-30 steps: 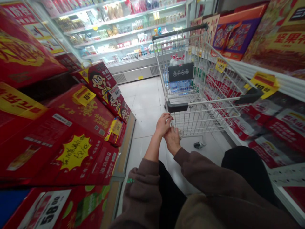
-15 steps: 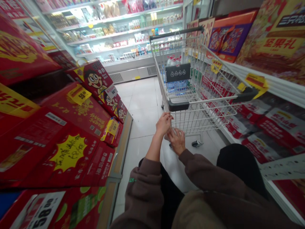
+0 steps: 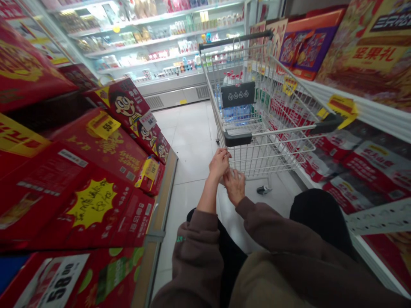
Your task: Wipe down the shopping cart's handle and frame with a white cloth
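Note:
My left hand (image 3: 219, 164) and my right hand (image 3: 235, 187) are pressed together just below the near left corner of a wire shopping cart (image 3: 282, 128). Both have curled fingers that seem to pinch something small and pale between them; I cannot make out what it is. The left hand sits a little under the cart's black handle end (image 3: 238, 139). Brown sleeves cover both forearms. Inside the cart stand water bottles (image 3: 236, 113) at the far end.
Red gift boxes (image 3: 96, 171) with yellow price tags fill the shelves on the left. More boxed goods (image 3: 362, 55) line the shelves on the right. A chilled display (image 3: 154, 47) closes the aisle ahead. White floor tiles (image 3: 192, 141) run between.
The hands stayed together near the cart's corner; the right hand shifted slightly and turned. The view drifted a little, with the cart a bit further left.

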Demonstrator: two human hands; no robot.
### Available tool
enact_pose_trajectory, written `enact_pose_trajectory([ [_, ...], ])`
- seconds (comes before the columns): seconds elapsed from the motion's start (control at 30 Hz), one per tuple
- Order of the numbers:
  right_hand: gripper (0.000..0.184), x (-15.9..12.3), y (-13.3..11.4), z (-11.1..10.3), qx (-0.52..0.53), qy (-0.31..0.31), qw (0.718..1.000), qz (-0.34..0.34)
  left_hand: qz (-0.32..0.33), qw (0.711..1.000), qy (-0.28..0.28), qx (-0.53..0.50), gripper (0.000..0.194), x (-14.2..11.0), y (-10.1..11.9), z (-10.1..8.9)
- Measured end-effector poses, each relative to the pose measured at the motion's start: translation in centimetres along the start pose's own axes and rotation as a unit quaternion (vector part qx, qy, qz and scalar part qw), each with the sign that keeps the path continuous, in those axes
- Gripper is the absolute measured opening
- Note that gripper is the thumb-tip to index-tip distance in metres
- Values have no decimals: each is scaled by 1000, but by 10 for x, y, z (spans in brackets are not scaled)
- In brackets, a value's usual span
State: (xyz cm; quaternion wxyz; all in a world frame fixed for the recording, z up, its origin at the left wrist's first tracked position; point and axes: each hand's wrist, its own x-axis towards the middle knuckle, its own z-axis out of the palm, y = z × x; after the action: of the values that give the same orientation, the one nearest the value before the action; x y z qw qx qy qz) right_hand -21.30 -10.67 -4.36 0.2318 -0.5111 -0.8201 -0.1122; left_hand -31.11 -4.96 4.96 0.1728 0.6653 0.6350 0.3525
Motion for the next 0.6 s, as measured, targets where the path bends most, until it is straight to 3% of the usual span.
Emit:
enact_pose_trajectory([
  [0.17,37,-29,26,17,14,59,996,-73,-2,1000,-5,-2,24,0,-5,-4],
  [0.3,41,-49,49,21,53,65,994,-69,-5,1000,13,-18,25,-2,-8,-2],
  [0.47,43,-28,48,8,57,161,984,-42,-3,999,17,-37,24,-2,-11,0],
  [0.6,37,-17,48,14,60,153,986,-28,-1,999,20,-42,23,-1,-12,0],
])
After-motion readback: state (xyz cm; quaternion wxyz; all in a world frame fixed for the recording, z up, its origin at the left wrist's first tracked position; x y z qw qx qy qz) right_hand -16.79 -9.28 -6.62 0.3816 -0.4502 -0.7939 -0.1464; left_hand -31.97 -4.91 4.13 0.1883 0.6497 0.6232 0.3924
